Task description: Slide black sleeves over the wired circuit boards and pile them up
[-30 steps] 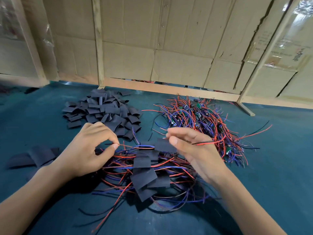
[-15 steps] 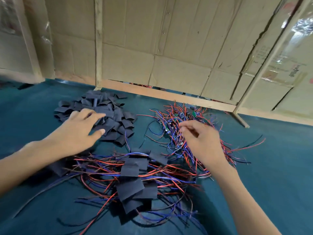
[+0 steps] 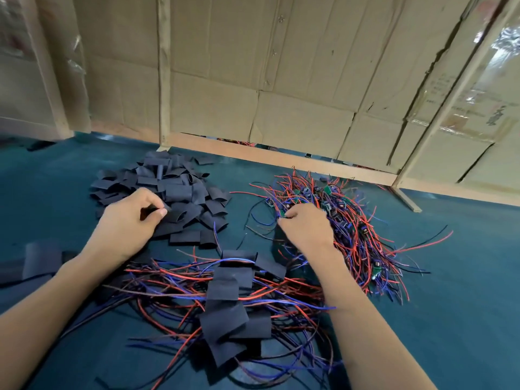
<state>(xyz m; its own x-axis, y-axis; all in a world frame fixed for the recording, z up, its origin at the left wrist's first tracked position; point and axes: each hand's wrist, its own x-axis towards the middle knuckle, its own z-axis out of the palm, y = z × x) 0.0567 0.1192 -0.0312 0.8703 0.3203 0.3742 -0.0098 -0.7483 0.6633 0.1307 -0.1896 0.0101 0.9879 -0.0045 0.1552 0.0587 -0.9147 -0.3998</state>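
Note:
A heap of loose black sleeves point(image 3: 180, 192) lies at the back left of the green table. My left hand point(image 3: 126, 223) is on its near edge, thumb and fingers pinching one black sleeve point(image 3: 150, 211). To the right is a tangle of bare circuit boards with red, blue and black wires point(image 3: 346, 220). My right hand point(image 3: 306, 229) reaches into its left side, fingertips curled round a small wired board point(image 3: 282, 214). In front of me lies the pile of sleeved boards point(image 3: 228, 299), black sleeves stacked over spread wires.
A cardboard wall on a wooden frame point(image 3: 281, 161) closes off the back of the table. More black sleeve material point(image 3: 36, 263) lies at the left edge. Loose wire ends point(image 3: 422, 243) trail out to the right over the green table cover point(image 3: 464, 305).
Both hands left the near pile and moved away from me. The left went onto the sleeve heap and pinched a sleeve; the right went into the bare board tangle.

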